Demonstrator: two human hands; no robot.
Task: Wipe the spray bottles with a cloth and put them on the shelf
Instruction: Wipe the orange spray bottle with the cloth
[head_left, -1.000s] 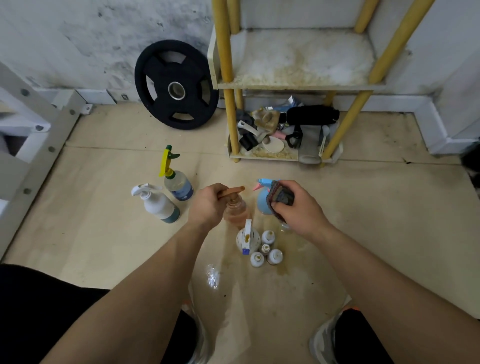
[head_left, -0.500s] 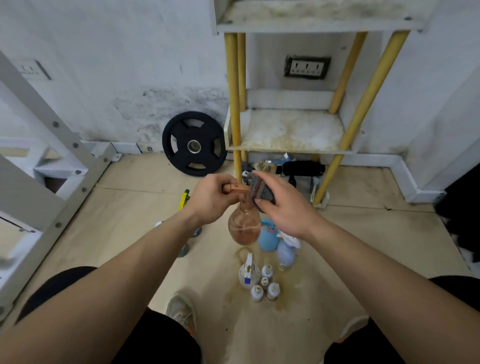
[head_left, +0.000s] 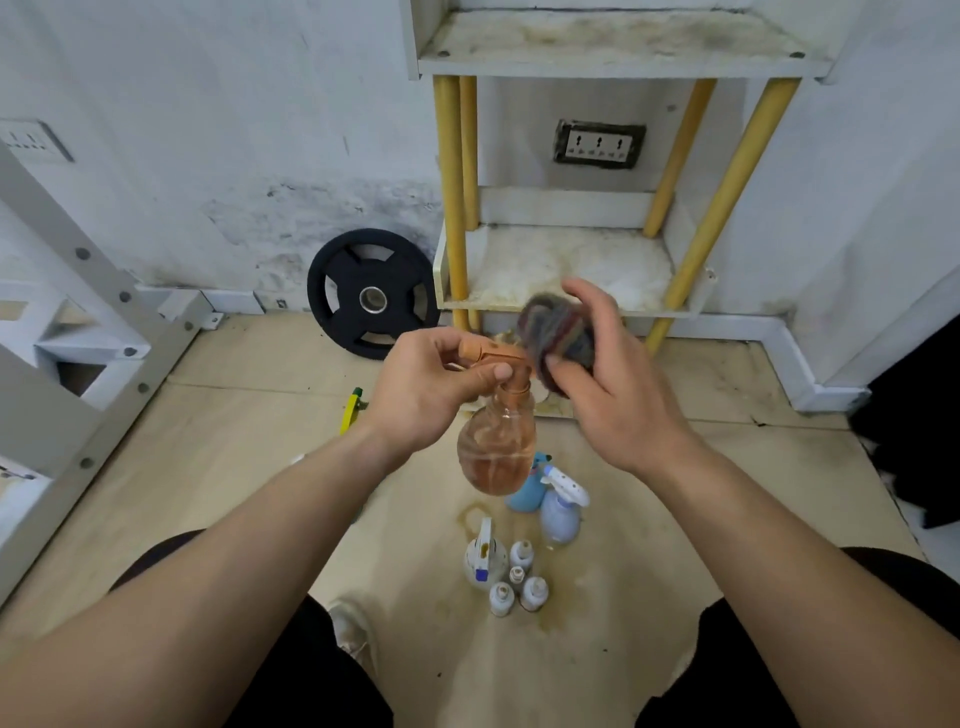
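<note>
My left hand (head_left: 423, 387) grips the orange trigger head of a clear orange spray bottle (head_left: 496, 449), which hangs in the air above the floor. My right hand (head_left: 602, 384) holds a bunched grey and red cloth (head_left: 556, 332) against the right side of the bottle's head. On the floor below stand a blue spray bottle (head_left: 527, 488), a pale lilac spray bottle (head_left: 560, 512), a white spray bottle (head_left: 484, 558) and several small white bottles (head_left: 519, 582). A yellow spray head (head_left: 352, 410) shows past my left wrist. The yellow-legged shelf (head_left: 571, 265) stands straight ahead.
A black weight plate (head_left: 371, 293) leans on the wall left of the shelf. A white metal frame (head_left: 78, 312) slants along the left. A wall socket (head_left: 598, 144) sits behind the shelf. A wet stain (head_left: 561, 597) marks the floor around the small bottles.
I have lifted the orange bottle off the floor to chest height. My right hand has brought the cloth up from the blue bottle to the orange bottle's head. The view has tilted up.
</note>
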